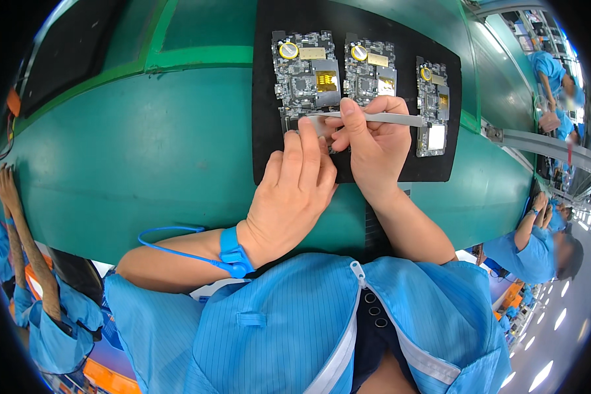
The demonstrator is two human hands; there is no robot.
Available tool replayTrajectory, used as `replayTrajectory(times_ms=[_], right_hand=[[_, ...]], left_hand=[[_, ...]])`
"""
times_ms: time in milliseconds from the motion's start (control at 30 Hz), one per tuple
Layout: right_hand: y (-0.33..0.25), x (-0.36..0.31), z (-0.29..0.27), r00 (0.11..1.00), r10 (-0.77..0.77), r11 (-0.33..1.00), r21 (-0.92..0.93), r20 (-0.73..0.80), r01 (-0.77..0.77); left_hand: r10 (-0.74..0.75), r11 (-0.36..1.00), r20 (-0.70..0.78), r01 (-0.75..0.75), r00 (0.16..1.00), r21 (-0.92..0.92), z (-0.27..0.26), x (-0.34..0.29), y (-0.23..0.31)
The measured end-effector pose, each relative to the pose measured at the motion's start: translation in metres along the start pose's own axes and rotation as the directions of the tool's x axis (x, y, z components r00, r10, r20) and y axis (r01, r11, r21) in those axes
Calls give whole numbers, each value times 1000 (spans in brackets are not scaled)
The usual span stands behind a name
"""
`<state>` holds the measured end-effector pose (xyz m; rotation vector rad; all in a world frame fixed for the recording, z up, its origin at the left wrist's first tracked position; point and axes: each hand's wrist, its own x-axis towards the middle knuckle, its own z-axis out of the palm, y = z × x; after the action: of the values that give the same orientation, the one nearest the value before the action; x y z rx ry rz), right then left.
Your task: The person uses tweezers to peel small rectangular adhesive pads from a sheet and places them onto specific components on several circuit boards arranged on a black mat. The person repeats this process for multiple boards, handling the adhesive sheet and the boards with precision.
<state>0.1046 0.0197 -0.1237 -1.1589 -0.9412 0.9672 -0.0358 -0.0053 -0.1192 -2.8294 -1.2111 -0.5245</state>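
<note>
My right hand (379,148) is closed around silver metal tweezers (394,118), thumb against fingers. The thin end of the tweezers points left, over the lower part of the left circuit board (302,82). My left hand (289,190) rests its extended fingertips on that same lower part, close to the tweezers' tip. A silvery patch shows between the hands there; the fingers hide most of it. The middle circuit board (369,72) lies beyond my right hand, which covers its lower end. On the right lies another circuit board (433,105) with a white square.
All the boards lie on a black mat (269,157) on the green bench (144,151). A blue wrist strap (233,253) with a cord sits on my left wrist. Co-workers in blue sit at the left (46,315) and right (525,243). A dark panel (72,52) lies far left.
</note>
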Motion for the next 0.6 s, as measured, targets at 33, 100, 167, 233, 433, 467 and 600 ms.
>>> replayTrajectory(times_ms=[33,100,167,233,433,467,600], right_hand=[[0,0,0,1000,-5,1000,-1,2,5],[1,-1,0,1000,-9,1000,-5,1,9],[1,-1,0,1000,-9,1000,-9,-4,9],[1,-2,1,1000,-16,999,-43,-15,15],[5,-3,-2,997,-78,991,-110,16,79],[8,-3,-2,994,-105,987,-119,31,108],[8,-4,-6,978,-195,968,-147,68,203]], left_hand=[[-6,1000,-3,5,1000,-30,1,0,-1],[-17,996,-6,17,1000,-90,3,1,-4],[-14,993,4,14,1000,-119,2,3,-5],[-4,990,15,6,1000,-143,-2,5,-7],[38,984,40,-31,998,-175,-3,9,-12],[47,982,48,-38,998,-183,-4,10,-14],[58,988,81,-46,995,-148,-6,9,-13]])
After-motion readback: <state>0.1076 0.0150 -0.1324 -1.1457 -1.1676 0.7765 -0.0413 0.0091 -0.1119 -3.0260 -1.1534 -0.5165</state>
